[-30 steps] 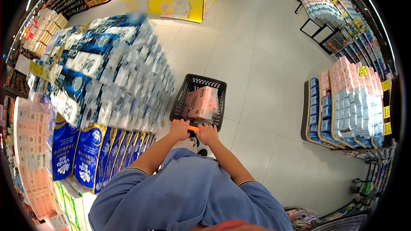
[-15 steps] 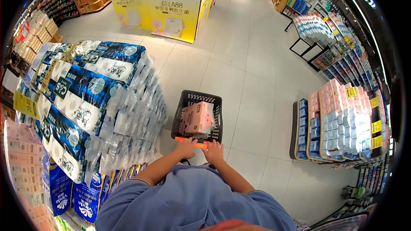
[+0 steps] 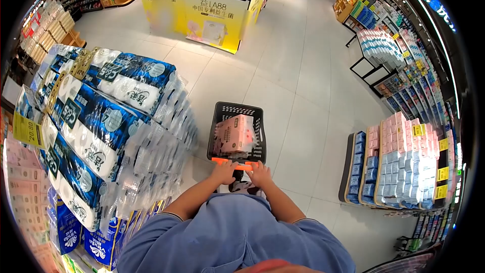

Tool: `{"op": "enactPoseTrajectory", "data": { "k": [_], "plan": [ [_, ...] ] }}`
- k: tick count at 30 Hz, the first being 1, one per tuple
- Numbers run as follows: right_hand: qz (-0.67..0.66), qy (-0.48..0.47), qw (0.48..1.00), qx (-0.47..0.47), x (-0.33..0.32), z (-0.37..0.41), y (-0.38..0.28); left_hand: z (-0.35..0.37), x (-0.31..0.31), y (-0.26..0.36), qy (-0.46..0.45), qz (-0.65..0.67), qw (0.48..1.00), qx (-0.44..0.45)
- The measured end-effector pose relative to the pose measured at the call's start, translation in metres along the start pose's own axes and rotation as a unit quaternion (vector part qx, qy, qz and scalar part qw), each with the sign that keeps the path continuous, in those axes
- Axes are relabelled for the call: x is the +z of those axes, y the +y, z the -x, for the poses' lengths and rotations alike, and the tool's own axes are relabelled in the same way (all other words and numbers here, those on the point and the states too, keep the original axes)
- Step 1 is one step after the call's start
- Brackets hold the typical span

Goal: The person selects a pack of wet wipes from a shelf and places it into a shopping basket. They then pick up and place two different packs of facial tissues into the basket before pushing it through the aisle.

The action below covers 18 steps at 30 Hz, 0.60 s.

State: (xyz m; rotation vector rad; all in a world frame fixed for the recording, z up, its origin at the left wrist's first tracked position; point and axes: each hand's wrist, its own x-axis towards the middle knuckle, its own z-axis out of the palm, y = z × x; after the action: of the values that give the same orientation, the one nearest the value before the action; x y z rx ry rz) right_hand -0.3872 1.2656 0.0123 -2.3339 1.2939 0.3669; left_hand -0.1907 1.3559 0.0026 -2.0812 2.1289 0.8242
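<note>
A black shopping basket cart (image 3: 260, 144) stands right ahead of me, seen from above. Its orange handle (image 3: 243, 166) runs across the near side. My left hand (image 3: 224, 173) is wrapped round the left part of this handle. Closer to its right end, my right hand (image 3: 259, 175) grips the same bar. Inside the basket sits a pink package (image 3: 234, 135) in clear film, leaning to the left side. Part of a shoe shows below the handle, between my forearms.
Stacked toilet paper packs (image 3: 101, 116) rise close on my left, with a yellow price tag (image 3: 28, 129). A yellow-fronted display (image 3: 214, 25) stands ahead on the left. On the right is a shelf of pink and blue packs (image 3: 404, 162). Tiled floor (image 3: 295, 116) runs between them.
The view has shifted slightly, and the displays sit a little differently in it. Cart and hands appear a bit farther right. Both hands remain on the handle.
</note>
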Motion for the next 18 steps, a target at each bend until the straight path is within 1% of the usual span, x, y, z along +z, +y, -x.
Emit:
{"op": "enactPoseTrajectory", "data": {
  "k": [1, 2, 3, 5, 6, 7, 9, 10, 12, 13, 15, 18],
  "plan": [
    [-0.011, -0.003, 1.000, -0.003, -0.013, -0.012, 0.003, -0.012, -0.003, -0.003, 0.001, 0.008, 1.000, -0.006],
    [0.009, -0.029, 0.999, -0.010, -0.026, -0.023, 0.005, -0.027, -0.007, -0.005, 0.005, 0.016, 1.000, -0.013],
    [0.010, -0.024, 1.000, -0.011, -0.033, -0.032, 0.008, -0.036, -0.018, -0.004, 0.009, 0.013, 1.000, -0.013],
    [0.010, -0.044, 0.998, -0.048, -0.039, -0.047, 0.016, -0.044, -0.044, 0.004, -0.075, 0.036, 0.995, -0.051],
    [0.003, -0.001, 0.997, -0.079, -0.036, -0.055, 0.024, -0.050, -0.046, 0.003, -0.058, 0.044, 0.996, -0.050],
    [0.002, -0.002, 0.997, -0.083, -0.036, -0.065, 0.030, -0.055, -0.051, 0.004, -0.057, 0.044, 0.996, -0.054],
    [-0.002, 0.061, 0.989, -0.134, -0.035, -0.080, 0.039, -0.063, -0.057, 0.011, -0.029, 0.026, 0.996, -0.080],
    [0.001, 0.016, 0.990, -0.138, -0.042, -0.091, 0.043, -0.073, -0.059, 0.010, -0.025, 0.026, 0.995, -0.089],
    [0.017, -0.002, 0.987, -0.161, -0.055, -0.109, 0.053, -0.082, -0.052, 0.008, -0.004, 0.009, 0.996, -0.093],
    [0.035, -0.018, 0.983, -0.177, -0.062, -0.118, 0.055, -0.087, -0.052, 0.009, -0.001, 0.013, 0.994, -0.113],
    [0.048, -0.035, 0.977, -0.203, -0.077, -0.140, 0.059, -0.104, -0.057, 0.011, -0.001, 0.047, 0.989, -0.138],
    [0.059, -0.079, 0.972, -0.214, -0.095, -0.162, 0.064, -0.116, -0.069, 0.021, 0.002, 0.061, 0.983, -0.176]
  ]
}}
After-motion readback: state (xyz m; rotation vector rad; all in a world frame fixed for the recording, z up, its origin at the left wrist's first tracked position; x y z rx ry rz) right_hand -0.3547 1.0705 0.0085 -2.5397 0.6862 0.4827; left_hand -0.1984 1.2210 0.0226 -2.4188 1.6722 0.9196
